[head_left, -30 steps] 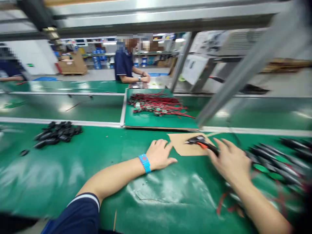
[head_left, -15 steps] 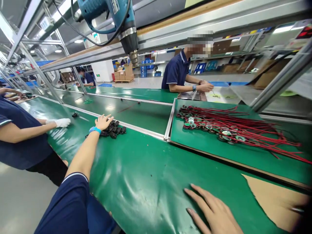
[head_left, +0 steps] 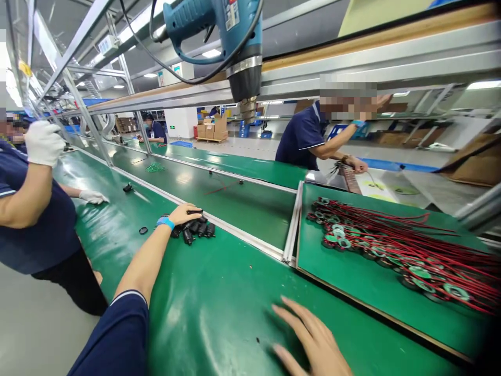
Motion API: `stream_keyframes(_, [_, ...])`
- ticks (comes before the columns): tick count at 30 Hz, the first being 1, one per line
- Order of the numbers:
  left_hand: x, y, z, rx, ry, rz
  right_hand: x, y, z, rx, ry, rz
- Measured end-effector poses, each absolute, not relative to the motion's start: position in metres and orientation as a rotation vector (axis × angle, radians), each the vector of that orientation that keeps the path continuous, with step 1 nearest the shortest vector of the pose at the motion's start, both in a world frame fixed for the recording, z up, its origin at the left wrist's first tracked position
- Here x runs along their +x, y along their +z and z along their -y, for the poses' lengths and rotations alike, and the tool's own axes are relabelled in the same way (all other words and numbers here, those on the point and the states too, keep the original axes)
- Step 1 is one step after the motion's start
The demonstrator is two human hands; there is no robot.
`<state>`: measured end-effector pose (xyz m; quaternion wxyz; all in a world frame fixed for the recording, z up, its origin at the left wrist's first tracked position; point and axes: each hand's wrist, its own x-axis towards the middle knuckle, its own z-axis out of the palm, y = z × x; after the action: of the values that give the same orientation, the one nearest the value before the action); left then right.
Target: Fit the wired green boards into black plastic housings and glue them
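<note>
My left hand [head_left: 183, 214], with a blue band at the wrist, reaches out to a pile of small black cylindrical parts [head_left: 189, 236] on the green bench mat. Its fingers are closed on one black cylindrical part [head_left: 194, 211] just above the pile. Closer to me, my right hand [head_left: 313, 337] is held low over the mat with fingers spread and nothing in them. A single black ring [head_left: 143, 230] lies left of the pile.
Discs with red wires [head_left: 376, 250] cover a raised green board at right. A power drill [head_left: 235, 47] hangs overhead from the metal frame. At left stands a co-worker in white gloves [head_left: 45, 143]; another person [head_left: 301, 133] works across the bench. A metal rail [head_left: 242, 232] edges the mat.
My left hand has closed on a black part at the pile. The left co-worker has raised one gloved hand, and the person opposite has lifted an arm. My view has shifted left.
</note>
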<state>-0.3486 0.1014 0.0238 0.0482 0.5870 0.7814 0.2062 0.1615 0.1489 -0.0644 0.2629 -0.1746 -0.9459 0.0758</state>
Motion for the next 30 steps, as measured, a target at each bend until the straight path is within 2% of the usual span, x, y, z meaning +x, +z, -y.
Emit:
stream_keyframes(4, [-0.313, 0.019, -0.099, 1.936, 0.646, -2.271, 0.027, -0.029, -0.187, -0.576, 0.760, 2.489])
stream_keyframes(9, [-0.258, 0.018, -0.089, 2.072, 0.698, -2.161, -0.074, -0.024, -0.220, -0.577, 0.894, 2.456])
stream_keyframes(12, [-0.264, 0.025, -0.068, 1.978, 0.800, -2.277, -0.088, -0.024, -0.230, -0.512, 0.966, 2.469])
stream_keyframes(18, [-0.346, 0.042, -0.022, 1.476, 0.949, -2.626, -0.098, -0.021, -0.232, -0.431, 1.041, 2.498])
stream_keyframes(25, [-0.324, 0.013, -0.045, 1.524, 0.909, -2.311, -0.103, -0.013, -0.215, -0.310, 1.032, 2.571])
stream_keyframes(30, [-0.279, -0.001, -0.065, 1.676, 0.939, -2.039, -0.076, -0.018, -0.193, -0.435, 1.016, 2.535])
